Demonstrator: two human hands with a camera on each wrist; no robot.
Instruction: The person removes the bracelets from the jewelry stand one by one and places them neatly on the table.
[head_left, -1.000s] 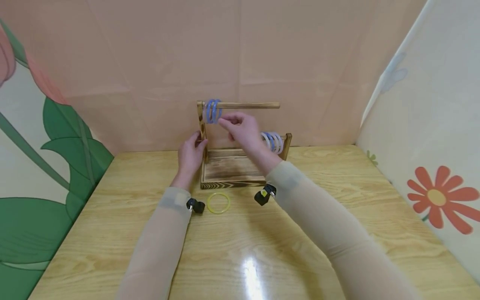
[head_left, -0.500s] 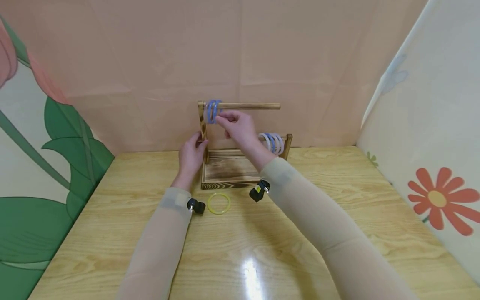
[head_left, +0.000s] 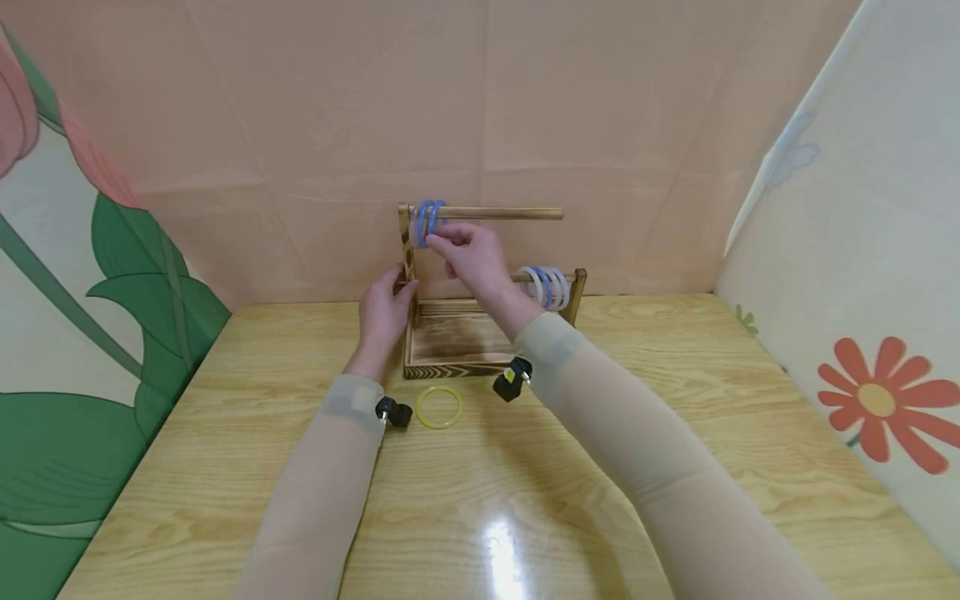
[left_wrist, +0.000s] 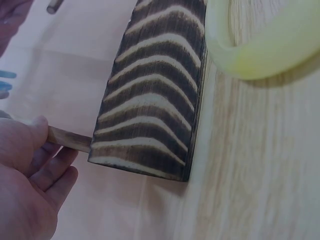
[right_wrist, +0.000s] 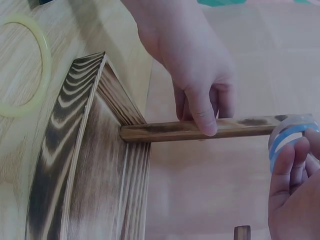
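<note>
A dark-grained wooden rack [head_left: 457,348] stands at the back of the table. My left hand [head_left: 396,285] grips its left upright post [head_left: 406,250]; the right wrist view shows the left hand [right_wrist: 200,70] with fingers curled round that post [right_wrist: 170,131]. Blue rings [head_left: 426,220] hang on the top rod [head_left: 502,213] close to the post. My right hand [head_left: 444,238] pinches the nearest blue ring [right_wrist: 292,136], with its fingertips [right_wrist: 287,170] against it. A yellow ring [head_left: 438,407] lies flat on the table in front of the rack, between my wrists.
White and blue rings [head_left: 547,285] hang on the lower rod by the right post [head_left: 577,292]. Fabric walls close in behind and on both sides. The left wrist view shows the rack's base [left_wrist: 155,95] and the yellow ring [left_wrist: 260,45] beside it.
My right hand has slid left along the top rod, bringing the blue ring up against the others by the post. The left hand has stayed on the post.
</note>
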